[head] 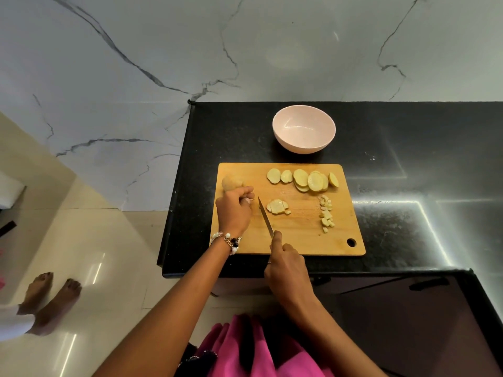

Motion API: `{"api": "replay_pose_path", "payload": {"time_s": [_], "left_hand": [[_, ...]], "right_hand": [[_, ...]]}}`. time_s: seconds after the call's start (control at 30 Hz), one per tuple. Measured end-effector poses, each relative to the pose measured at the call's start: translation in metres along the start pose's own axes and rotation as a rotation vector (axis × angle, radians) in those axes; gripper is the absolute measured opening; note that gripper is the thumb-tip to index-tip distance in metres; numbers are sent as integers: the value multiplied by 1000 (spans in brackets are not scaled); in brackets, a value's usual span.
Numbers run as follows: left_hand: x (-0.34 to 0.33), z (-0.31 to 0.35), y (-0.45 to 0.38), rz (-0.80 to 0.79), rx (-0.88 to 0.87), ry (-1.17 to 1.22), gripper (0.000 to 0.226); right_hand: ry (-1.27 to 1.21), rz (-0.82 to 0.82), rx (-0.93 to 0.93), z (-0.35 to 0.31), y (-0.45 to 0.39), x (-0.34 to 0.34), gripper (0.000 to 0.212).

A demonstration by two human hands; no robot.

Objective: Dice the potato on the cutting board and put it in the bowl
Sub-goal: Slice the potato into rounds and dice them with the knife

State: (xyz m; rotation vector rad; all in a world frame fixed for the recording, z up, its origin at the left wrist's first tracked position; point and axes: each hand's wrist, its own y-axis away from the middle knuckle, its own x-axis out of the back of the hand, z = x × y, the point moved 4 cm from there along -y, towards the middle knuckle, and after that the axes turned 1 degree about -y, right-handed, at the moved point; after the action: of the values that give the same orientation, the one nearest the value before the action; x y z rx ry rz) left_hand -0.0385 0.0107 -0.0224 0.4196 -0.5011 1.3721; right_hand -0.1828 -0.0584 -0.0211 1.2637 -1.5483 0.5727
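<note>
My right grip (283, 261) clasps the knife (266, 217), blade angled away over the cutting board (299, 240). My left grip (235, 206), curled, pinches something small I cannot identify, just before the uncut potato piece (231, 183). Right of the blade lies a part-diced slice (277, 206), beyond it diced cubes (326, 213), whole slices (304, 178) farther off, then the bowl (304, 129) on the bench (408, 159).

Black counter (408, 148), marble wall (136, 63)

Potato slices (307, 180) and dice (326, 213) on cutting board (299, 240), empty pink bowl (304, 129)

Black granite counter (408, 186) w/ glare streaks sitting vs white veined marble wall (136, 63); glossy cream tile floor (89, 240) shining left.
</note>
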Motion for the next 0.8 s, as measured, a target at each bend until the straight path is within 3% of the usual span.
{"api": "replay_pose_path", "payload": {"time_s": [0.23,0.5,0.8], "left_hand": [[-6,-1,-2,-35,9,62,26],[-18,12,-7,-98,-10,93,28],[-30,36,-24,-87,-129,-71,36]], "right_hand": [[-36,61,-139,5,-14,4,64],[-58,138,-267,54,-3,17,65],[-160,257,-161,79,-1,38,54]]}}
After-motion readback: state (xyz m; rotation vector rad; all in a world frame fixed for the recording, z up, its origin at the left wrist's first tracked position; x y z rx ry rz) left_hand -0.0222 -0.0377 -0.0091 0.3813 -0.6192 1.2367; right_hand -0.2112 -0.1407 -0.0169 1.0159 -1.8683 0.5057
